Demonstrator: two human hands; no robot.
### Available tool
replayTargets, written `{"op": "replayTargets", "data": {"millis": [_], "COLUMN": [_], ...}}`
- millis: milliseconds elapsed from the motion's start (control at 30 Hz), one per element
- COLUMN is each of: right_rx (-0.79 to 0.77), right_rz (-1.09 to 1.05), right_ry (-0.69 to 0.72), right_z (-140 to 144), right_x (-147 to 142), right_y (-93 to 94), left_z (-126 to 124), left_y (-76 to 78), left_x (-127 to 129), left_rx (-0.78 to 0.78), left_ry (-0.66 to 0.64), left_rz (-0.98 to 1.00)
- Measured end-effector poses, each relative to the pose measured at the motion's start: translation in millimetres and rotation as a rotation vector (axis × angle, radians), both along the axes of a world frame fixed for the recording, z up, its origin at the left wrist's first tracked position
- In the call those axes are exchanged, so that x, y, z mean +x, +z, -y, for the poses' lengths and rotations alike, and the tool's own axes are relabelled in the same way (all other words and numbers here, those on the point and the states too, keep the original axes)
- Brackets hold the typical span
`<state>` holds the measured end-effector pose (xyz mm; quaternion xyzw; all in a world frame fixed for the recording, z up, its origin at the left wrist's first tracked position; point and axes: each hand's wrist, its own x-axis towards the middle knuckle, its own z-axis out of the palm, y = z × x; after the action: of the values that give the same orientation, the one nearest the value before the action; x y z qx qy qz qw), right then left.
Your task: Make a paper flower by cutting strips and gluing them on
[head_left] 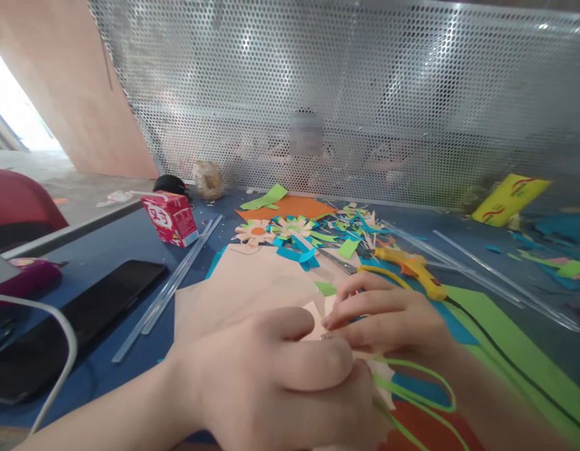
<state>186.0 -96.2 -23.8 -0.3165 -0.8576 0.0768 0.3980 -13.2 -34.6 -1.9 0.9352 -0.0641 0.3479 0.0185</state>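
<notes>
A: Far side first: perforated metal screen (365, 94) runs the full width behind the blue desk (130, 241). Big peach paper sheet (243, 282) lies mid-desk, green sheet (501, 338) to the right, orange sheet (290, 207) far centre.

B: Left side?

A: Black phone (83, 313) flat near the left edge, two clear glue sticks (177, 282) lying beside it, red carton (170, 217) farther back. Right of centre, a yellow glue gun (414, 266) lies on its side, its black cord (506, 357) trailing near-right. Paper flowers (271, 230) and blue and green scraps sit past the peach sheet.

B: And the hands?

A: Both near, close together. Left hand (280, 382) is curled closed, thumb over a small peach paper piece (318, 316). Right hand (388, 319) has its fingers drawn together, tips pinching the same piece from the right. The piece sits between the two hands, just above the near edge of the peach sheet. Thin green paper strips (412, 388) loop under the right wrist.

B: Handling judgement?

A: Thin paper, likely creases easily. Best held near the working edge with light fingertip pressure, the left hand steadying and the right shaping. Keep the wrist off the green strips so they don't drag.
</notes>
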Motion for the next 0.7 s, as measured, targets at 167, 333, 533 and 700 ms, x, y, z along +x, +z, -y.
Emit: {"op": "replayTargets", "data": {"millis": [167,333,533,700], "right_rx": [0.015,-0.01,0.169,0.372], "right_rz": [-0.03,-0.034,-0.077,0.031], "right_ry": [0.018,0.015,-0.085,-0.33], "right_z": [0,-1,1,8], "right_x": [-1,-2,-2,0], "right_y": [0.4,2.8,11.2,14.2], "left_z": [-5,-7,-18,-44], "left_y": [6.8,13.1,3.4,-7.7], "left_x": [2,4,6,16], "left_rx": [0.242,0.206,-0.128,-1.025], "left_ry": [-0.128,-0.149,-0.12,0.096], "left_rz": [-0.035,-0.023,0.016,0.198]}}
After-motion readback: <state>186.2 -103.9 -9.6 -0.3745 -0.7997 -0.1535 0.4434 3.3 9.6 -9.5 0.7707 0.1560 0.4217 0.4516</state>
